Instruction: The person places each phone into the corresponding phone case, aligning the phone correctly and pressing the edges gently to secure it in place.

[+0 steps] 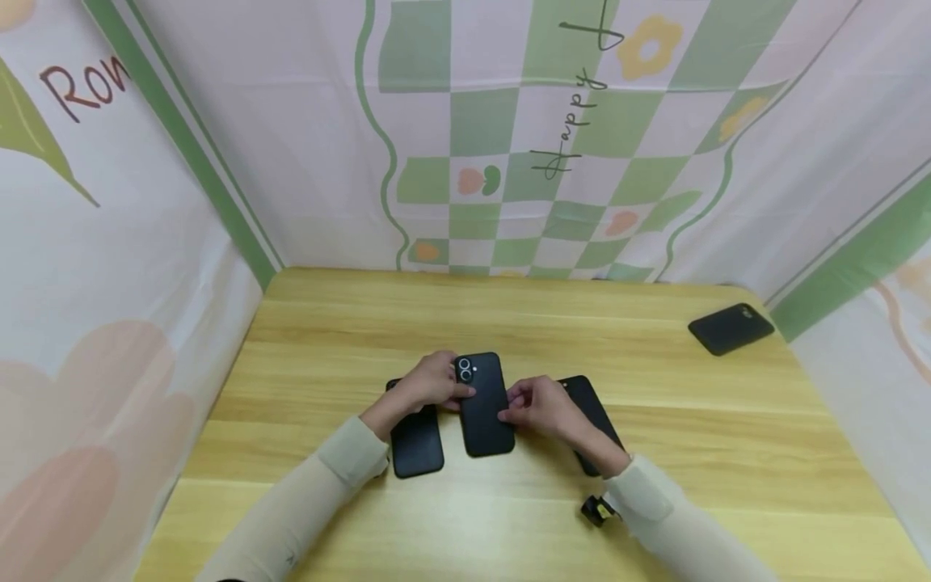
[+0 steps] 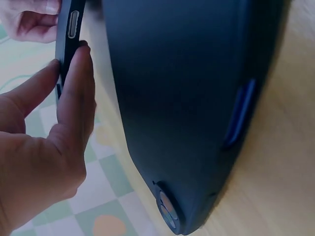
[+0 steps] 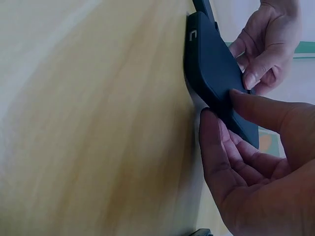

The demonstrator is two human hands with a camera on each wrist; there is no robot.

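Observation:
Both hands hold a black phone (image 1: 486, 412) over the middle of the table, its back with two ringed camera lenses facing up. My left hand (image 1: 435, 380) grips its left edge, thumb on the back and fingers beneath. At the opposite long edge my right hand (image 1: 537, 406) pinches it between thumb and fingers; in the right wrist view the fingertips (image 3: 210, 120) sit under the rim. A second black phone (image 1: 417, 443) lies below my left wrist, filling much of the left wrist view. A third black phone (image 1: 587, 404) is partly hidden by my right forearm.
A black phone or phone case (image 1: 730, 329) with a camera cutout lies at the table's far right corner. The wooden table (image 1: 349, 323) meets a patterned cloth wall (image 1: 320, 202) at the back, with more cloth on both sides. A small black device (image 1: 598, 511) sits at my right cuff.

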